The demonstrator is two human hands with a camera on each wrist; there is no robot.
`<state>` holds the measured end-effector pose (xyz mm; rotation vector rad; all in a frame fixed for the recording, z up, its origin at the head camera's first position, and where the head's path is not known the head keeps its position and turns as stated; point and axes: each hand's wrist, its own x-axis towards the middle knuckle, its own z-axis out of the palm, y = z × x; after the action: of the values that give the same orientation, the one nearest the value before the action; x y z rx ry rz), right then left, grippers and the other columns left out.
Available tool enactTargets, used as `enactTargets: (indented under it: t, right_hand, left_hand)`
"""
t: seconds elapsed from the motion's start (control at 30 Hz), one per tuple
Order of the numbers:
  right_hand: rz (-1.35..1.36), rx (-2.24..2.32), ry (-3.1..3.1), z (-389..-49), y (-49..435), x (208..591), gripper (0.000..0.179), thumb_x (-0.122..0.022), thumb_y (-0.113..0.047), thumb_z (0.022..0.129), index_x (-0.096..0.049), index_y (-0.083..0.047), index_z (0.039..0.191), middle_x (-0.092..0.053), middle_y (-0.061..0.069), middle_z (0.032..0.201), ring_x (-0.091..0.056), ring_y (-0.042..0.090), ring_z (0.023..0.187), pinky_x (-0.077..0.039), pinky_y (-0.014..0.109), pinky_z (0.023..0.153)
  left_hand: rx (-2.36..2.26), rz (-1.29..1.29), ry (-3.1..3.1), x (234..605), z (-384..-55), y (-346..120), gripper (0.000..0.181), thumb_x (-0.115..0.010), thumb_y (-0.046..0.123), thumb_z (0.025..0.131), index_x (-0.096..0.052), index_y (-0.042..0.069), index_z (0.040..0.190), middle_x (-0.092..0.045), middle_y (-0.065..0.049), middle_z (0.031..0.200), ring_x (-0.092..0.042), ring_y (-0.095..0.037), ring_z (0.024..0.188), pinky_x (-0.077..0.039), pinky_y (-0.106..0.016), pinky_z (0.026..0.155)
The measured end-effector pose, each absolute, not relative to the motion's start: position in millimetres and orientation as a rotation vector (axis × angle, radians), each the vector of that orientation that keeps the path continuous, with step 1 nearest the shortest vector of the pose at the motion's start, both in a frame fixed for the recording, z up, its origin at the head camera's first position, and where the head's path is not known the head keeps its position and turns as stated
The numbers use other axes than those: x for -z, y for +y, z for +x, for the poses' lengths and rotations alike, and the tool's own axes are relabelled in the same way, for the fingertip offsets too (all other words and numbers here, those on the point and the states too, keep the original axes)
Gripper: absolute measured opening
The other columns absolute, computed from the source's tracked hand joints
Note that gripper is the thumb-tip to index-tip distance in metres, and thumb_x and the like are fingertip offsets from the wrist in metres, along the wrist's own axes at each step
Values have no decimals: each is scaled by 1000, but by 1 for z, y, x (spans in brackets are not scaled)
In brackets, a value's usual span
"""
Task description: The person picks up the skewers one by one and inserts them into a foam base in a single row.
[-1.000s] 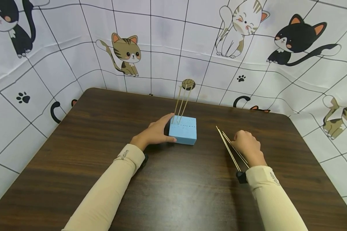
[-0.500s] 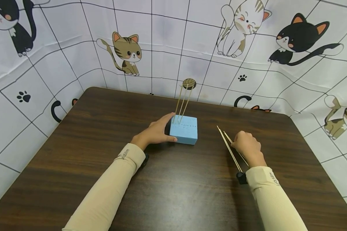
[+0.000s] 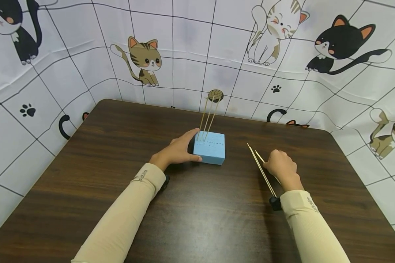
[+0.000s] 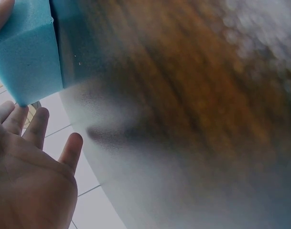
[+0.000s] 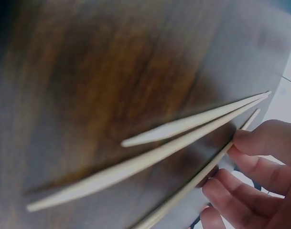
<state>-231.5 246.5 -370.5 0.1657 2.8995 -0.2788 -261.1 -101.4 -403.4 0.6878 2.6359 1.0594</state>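
A light blue foam block (image 3: 209, 149) with small holes in its top sits on the table. Three thin bamboo skewers (image 3: 206, 118) stand in its far left part, leaning slightly. My left hand (image 3: 177, 150) grips the block from the left, thumb at the near side and fingers at the far side; in the left wrist view its other fingers (image 4: 71, 150) are spread. To the right, my right hand (image 3: 281, 166) pinches one skewer (image 5: 183, 191) between thumb and index finger. Two more skewers, a longer-looking one (image 5: 135, 163) and another (image 5: 174, 129), lie close beside it on the table.
The dark brown wooden table (image 3: 197, 212) has its far edge against a white gridded curtain (image 3: 187, 69) printed with cartoon cats. A black wrist camera (image 3: 275, 203) sits under the right cuff, near the lying skewers' ends.
The pinched skewer has shifted slightly under my right hand, and less of its near part shows. My left hand and the block keep their places; the head view has moved slightly.
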Motion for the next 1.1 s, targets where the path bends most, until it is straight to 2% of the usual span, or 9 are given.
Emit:
enactTargets:
  t: [0.17,0.47,0.87,1.0,1.1]
  right_hand:
    - [168,309,2917,-230,248,372,37,-61,-25,91,-47,-13,59,-51,9,74,-51,26,66,-41,42,56]
    - [204,454,2961,-226,251,377,39,-62,-24,91,-52,-14,55,-53,6,72,-52,23,66,-41,39,56]
    - [203,476,2956,-223,255,380,45,-63,-29,89,-47,-15,50,-48,6,71,-47,22,64,-38,36,53]
    - [185,532,2953,-223,257,376,43,-60,-26,90,-46,-16,50,-42,-1,59,-42,19,57,-35,32,50]
    - [152,604,2994,-224,255,369,36,-57,-23,89,-53,-12,55,-45,-2,57,-46,20,59,-38,33,53]
  left_hand:
    - [-1055,690,2637,402,-260,-101,103,-77,38,85,-10,17,161,-11,-6,167,-16,-28,152,-14,-61,116]
    - [-1045,671,2640,400,-260,-102,104,-77,39,85,-10,19,161,-12,-6,167,-18,-30,151,-13,-62,116]
    - [-1056,676,2637,403,-260,-102,103,-77,39,85,-10,18,161,-11,-6,167,-17,-28,151,-14,-60,117]
    - [-1047,682,2637,404,-261,-102,103,-77,40,85,-10,18,161,-11,-5,167,-17,-27,152,-14,-59,117]
    - [-1047,682,2640,404,-261,-103,104,-77,40,85,-10,18,161,-11,-6,167,-17,-28,151,-14,-60,117]
